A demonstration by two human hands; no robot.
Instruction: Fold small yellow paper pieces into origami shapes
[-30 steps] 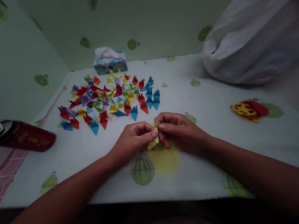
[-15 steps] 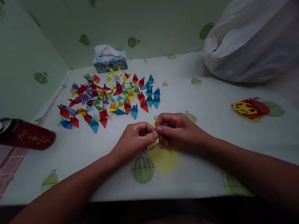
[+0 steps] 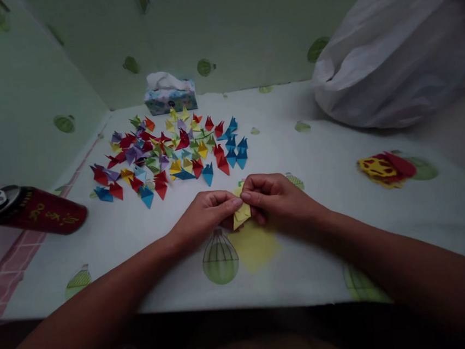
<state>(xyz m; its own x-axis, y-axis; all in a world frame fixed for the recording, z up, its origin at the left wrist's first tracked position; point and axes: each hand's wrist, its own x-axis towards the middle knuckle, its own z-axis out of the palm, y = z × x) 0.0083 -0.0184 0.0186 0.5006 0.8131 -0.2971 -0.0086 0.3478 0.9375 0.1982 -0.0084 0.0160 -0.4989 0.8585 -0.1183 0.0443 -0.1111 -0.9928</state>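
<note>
Between my two hands is a small folded piece of yellow origami paper (image 3: 242,215), raised a little above the table. My left hand (image 3: 206,215) pinches its left side with thumb and forefinger. On the other side my right hand (image 3: 278,196) grips it the same way, and the thumb tips nearly meet. A flat yellow paper sheet (image 3: 260,247) lies on the table just below the hands. Beyond them spreads a group of folded paper cranes (image 3: 182,140) in red, blue, yellow, green and purple.
A red drink can (image 3: 34,210) stands at the left. At the back is a tissue box (image 3: 170,99). A large white plastic bag (image 3: 390,66) fills the back right, with red and yellow cut-out pieces (image 3: 386,169) in front of it. The table's front edge (image 3: 245,307) runs close to me.
My fingers have shifted on the folded yellow paper, and more of its lower part now shows between my hands. The surrounding objects stay in place.
</note>
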